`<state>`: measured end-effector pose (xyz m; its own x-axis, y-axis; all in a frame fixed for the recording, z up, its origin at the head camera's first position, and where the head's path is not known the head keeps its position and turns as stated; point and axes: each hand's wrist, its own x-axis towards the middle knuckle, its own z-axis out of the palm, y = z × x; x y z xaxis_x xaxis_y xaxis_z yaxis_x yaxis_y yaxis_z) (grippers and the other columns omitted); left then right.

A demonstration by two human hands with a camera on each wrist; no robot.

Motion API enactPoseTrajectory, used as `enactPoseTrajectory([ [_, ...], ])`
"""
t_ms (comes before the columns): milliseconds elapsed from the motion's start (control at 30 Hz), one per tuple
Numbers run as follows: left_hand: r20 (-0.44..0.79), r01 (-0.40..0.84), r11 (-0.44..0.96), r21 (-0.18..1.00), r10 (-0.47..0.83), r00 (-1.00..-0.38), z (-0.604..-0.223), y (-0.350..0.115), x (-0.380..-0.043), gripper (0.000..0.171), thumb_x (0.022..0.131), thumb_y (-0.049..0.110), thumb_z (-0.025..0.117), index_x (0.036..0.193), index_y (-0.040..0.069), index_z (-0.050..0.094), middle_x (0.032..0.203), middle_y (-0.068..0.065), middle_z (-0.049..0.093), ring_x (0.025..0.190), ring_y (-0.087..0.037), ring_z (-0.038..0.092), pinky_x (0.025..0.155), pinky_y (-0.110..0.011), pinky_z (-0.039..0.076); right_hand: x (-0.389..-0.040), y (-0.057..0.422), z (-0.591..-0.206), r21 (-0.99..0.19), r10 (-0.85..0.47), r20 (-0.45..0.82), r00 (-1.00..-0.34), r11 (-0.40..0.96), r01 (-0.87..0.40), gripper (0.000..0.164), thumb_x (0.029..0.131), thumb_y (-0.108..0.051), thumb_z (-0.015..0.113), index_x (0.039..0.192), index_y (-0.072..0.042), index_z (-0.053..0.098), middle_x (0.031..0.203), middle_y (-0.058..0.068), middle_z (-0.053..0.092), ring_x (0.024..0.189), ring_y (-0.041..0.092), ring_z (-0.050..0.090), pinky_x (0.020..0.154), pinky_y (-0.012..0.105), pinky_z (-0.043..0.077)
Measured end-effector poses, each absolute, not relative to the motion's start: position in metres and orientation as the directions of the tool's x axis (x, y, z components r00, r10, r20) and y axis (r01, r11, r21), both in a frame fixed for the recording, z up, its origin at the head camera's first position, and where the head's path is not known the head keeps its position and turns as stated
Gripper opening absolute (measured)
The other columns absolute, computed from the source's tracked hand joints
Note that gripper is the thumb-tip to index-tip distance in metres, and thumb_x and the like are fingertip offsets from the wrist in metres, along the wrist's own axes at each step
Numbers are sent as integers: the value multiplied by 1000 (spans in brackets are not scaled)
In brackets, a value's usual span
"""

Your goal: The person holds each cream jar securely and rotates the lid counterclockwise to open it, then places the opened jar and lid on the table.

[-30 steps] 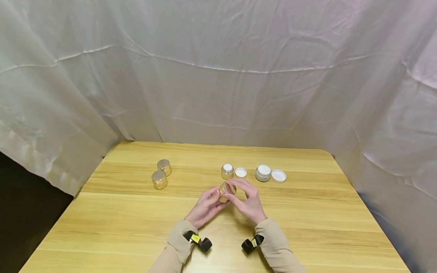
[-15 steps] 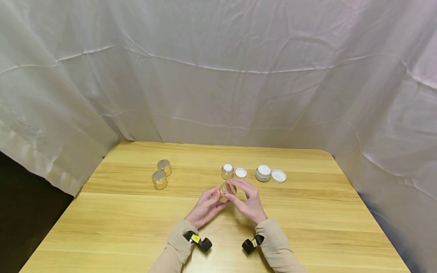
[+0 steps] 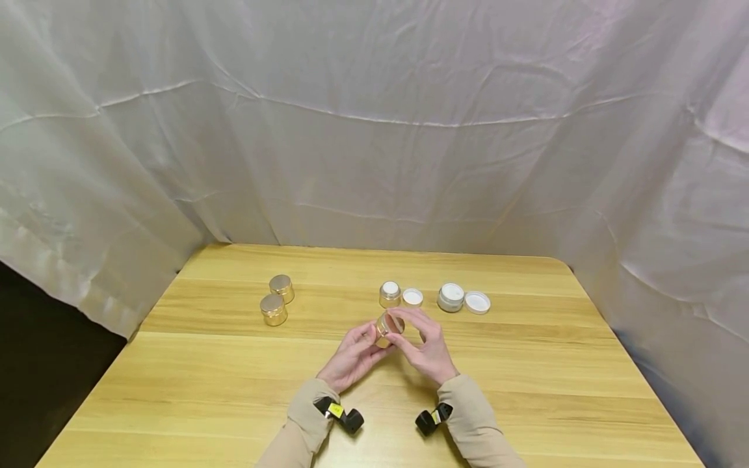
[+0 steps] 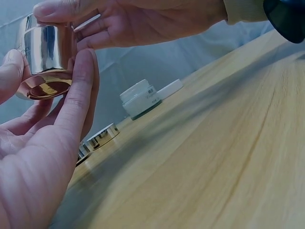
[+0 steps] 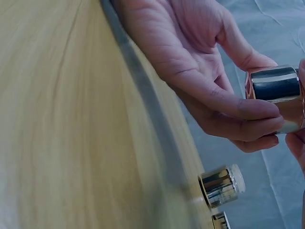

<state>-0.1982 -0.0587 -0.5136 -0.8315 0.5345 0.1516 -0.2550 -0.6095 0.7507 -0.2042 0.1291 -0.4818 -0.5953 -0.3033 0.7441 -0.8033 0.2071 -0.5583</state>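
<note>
A shiny gold cosmetic jar (image 3: pixel 383 332) is held above the table between both hands. My left hand (image 3: pixel 351 357) grips the jar's lower body, thumb on one side and fingers on the other; the jar's gold base (image 4: pixel 50 88) faces down in the left wrist view. My right hand (image 3: pixel 427 344) pinches the lid end between thumb and fingers, as the right wrist view shows on the gold lid (image 5: pixel 274 83). The lid sits on the jar. Just beyond the hands stands an open gold jar (image 3: pixel 390 294) with a white top, its lid (image 3: pixel 412 297) lying beside it, white inside up.
A wider open whitish jar (image 3: pixel 451 297) stands to the right, its lid (image 3: pixel 477 301) lying inside up next to it. On the left are two closed gold jars, one (image 3: pixel 273 308) in front of the other (image 3: pixel 281 286). Grey curtains (image 3: pixel 374 162) surround the wooden table (image 3: pixel 205 390).
</note>
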Motion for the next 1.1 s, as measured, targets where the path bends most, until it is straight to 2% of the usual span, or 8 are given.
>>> enactPoseTrajectory([
  [167, 131, -265, -611, 746, 524, -842, -513, -59, -198, 37, 106, 18, 49, 139, 3, 51, 133, -3, 59, 118, -13, 65, 110, -28, 52, -204, 128, -483, -525, -285, 750, -597, 291, -800, 50, 77, 2, 80, 124, 4, 65, 123, 23, 69, 116, 30, 65, 113, 24, 46],
  [267, 163, -258, -633, 730, 528, -833, -513, -59, -199, 33, 106, 16, 48, 137, 7, 55, 133, -1, 61, 119, -12, 65, 111, -28, 51, -204, 126, -482, -513, -247, 768, -591, 315, -798, 49, 74, 0, 82, 121, 2, 67, 120, 22, 69, 114, 30, 64, 113, 23, 46],
  [400, 221, -234, -657, 717, 533, -817, -516, -60, -201, 33, 107, 14, 46, 138, 8, 55, 135, -1, 61, 122, -13, 64, 113, -29, 49, -204, 124, -479, -488, -213, 798, -564, 323, -811, 46, 69, 0, 85, 112, 2, 69, 111, 19, 71, 100, 29, 65, 101, 22, 51],
  [500, 206, -229, -647, 728, 524, -827, -517, -60, -201, 38, 107, 15, 46, 143, 3, 48, 133, -1, 62, 121, -12, 64, 113, -29, 50, -205, 125, -477, -478, -220, 799, -560, 335, -812, 47, 66, -1, 88, 110, 2, 69, 105, 18, 71, 90, 29, 65, 88, 27, 56],
  [633, 149, -241, -628, 740, 502, -852, -516, -59, -201, 41, 106, 18, 50, 143, 1, 46, 130, 1, 63, 119, -11, 64, 111, -29, 51, -206, 126, -471, -503, -248, 760, -600, 360, -786, 46, 67, -5, 89, 109, -2, 70, 100, 12, 72, 86, 26, 65, 80, 31, 57],
  [833, 137, -256, -638, 727, 499, -855, -513, -58, -200, 29, 106, 15, 47, 132, 11, 58, 135, 0, 62, 123, -13, 64, 115, -33, 48, -206, 127, -461, -524, -275, 705, -654, 420, -741, 36, 73, -11, 88, 105, -5, 72, 99, 7, 73, 83, 21, 66, 74, 30, 59],
  [933, 133, -263, -644, 719, 498, -857, -514, -58, -201, 30, 106, 12, 46, 134, 9, 58, 137, -2, 60, 124, -14, 63, 116, -34, 47, -205, 126, -455, -548, -282, 676, -680, 424, -721, 30, 75, -12, 87, 102, -6, 74, 98, 5, 75, 82, 19, 68, 74, 29, 60],
  [1100, 117, -260, -641, 722, 484, -867, -514, -59, -200, 38, 106, 12, 48, 142, 0, 47, 139, -4, 57, 126, -15, 62, 116, -34, 46, -202, 126, -447, -582, -303, 634, -712, 419, -697, 27, 78, -12, 86, 102, -8, 76, 99, 4, 77, 85, 18, 70, 78, 28, 61],
])
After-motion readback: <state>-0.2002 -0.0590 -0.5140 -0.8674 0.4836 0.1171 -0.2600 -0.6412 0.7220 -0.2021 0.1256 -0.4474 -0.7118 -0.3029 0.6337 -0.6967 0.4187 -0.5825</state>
